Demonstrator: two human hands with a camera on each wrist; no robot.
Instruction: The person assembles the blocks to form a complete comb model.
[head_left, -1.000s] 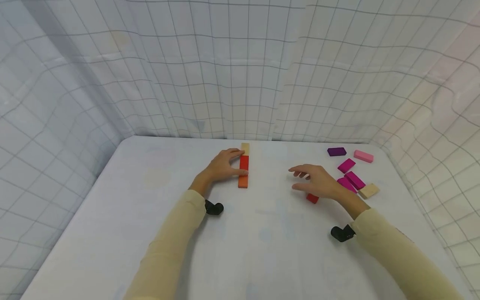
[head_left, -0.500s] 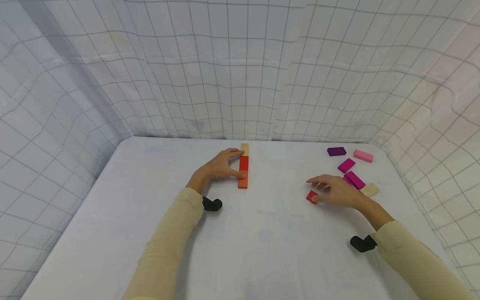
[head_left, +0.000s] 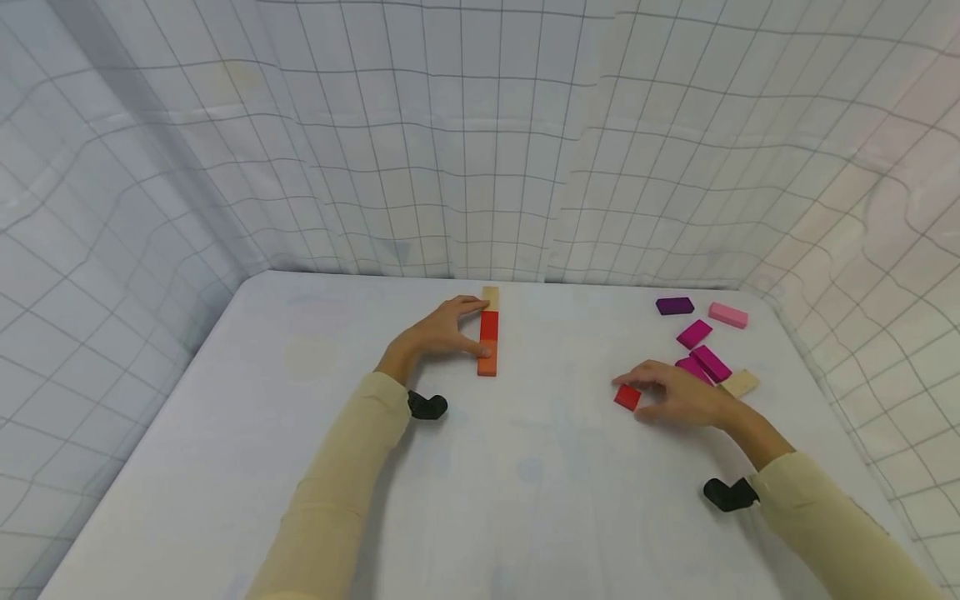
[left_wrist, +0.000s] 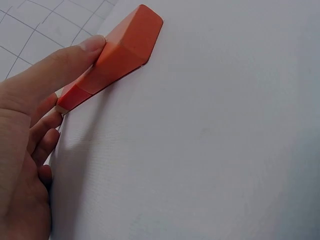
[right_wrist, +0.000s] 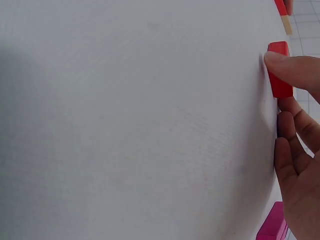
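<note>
A straight row of flat blocks lies near the table's back: a pale wooden block (head_left: 491, 297) at the far end, a red block (head_left: 489, 323) in the middle and an orange block (head_left: 487, 358) nearest me. My left hand (head_left: 442, 327) rests along the row's left side, fingers spread, its thumb touching the orange block and the index fingertip by the pale one. To the right, my right hand (head_left: 678, 395) pinches a separate red block (right_wrist: 281, 75) between thumb and fingers. That block looks low at the table surface; whether it is lifted, I cannot tell.
Beyond the right hand lie several loose blocks: a purple one (head_left: 675, 306), a light pink one (head_left: 727, 315), magenta ones (head_left: 694, 334) and a pale wooden one (head_left: 741, 383). White grid-patterned curtains (head_left: 495, 167) surround the white table (head_left: 525, 517) at the back and sides.
My right hand has moved right and nearer to me, down to the loose red block, and now pinches it. My left thumb has shifted slightly toward me along the row.
</note>
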